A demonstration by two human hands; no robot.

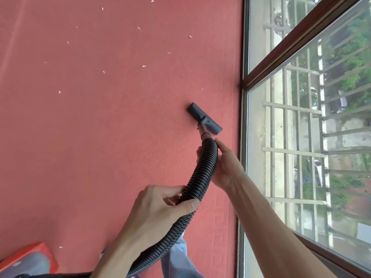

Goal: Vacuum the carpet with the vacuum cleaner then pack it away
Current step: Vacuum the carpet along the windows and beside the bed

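Observation:
A black ribbed vacuum hose point(202, 173) curves up from the bottom of the view to a grey T-shaped nozzle point(204, 118) lying on the red carpet point(100, 127). My right hand point(225, 165) grips the hose just behind the nozzle, thumb along its right side. My left hand point(160, 209) grips the hose lower down, with the thumb across it. Several small pale scraps point(143, 66) lie scattered on the carpet beyond and to the left of the nozzle.
A glass window with a brown frame point(281, 55) runs along the carpet's right edge, close to the nozzle. A red and grey object point(28, 259), partly cut off, sits at the bottom left corner. My trouser leg point(176, 257) shows under the hose.

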